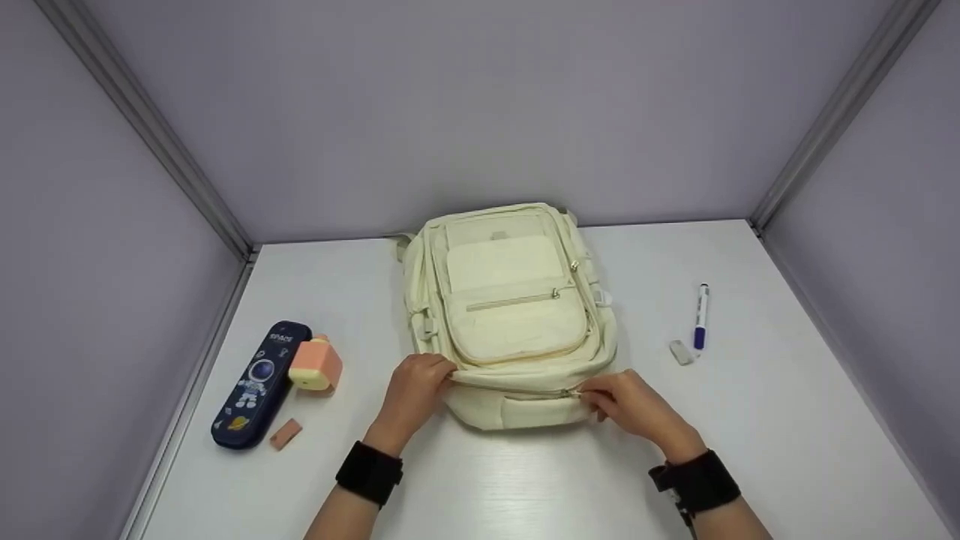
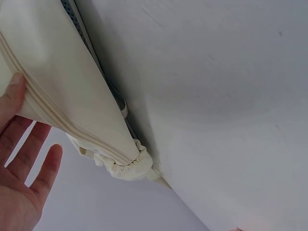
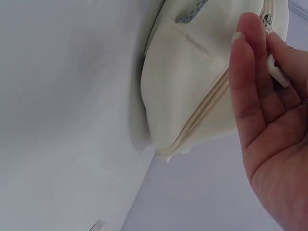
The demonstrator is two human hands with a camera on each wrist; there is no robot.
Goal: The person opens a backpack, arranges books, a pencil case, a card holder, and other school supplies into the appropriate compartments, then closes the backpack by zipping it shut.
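Head view gives me one cream backpack [image 1: 514, 315] lying flat at the centre of the white worktop [image 1: 750, 420], its long axis running from the lower edge of the frame up toward the back wall, the near end facing me. I count two hands on that near end. My left hand [image 1: 415, 390] presses the fabric beside the zipper line at lower centre-left, fingers fairly straight, thumb on the cloth. My right hand [image 1: 626, 401] pinches the one zipper pull [image 1: 576, 392] at lower centre-right, grip clamped on it. At left lie one dark blue pencil case [image 1: 259, 384], one orange block [image 1: 316, 364] and one small orange piece [image 1: 286, 433]. At right lie one marker [image 1: 700, 316] and one small eraser [image 1: 680, 352].
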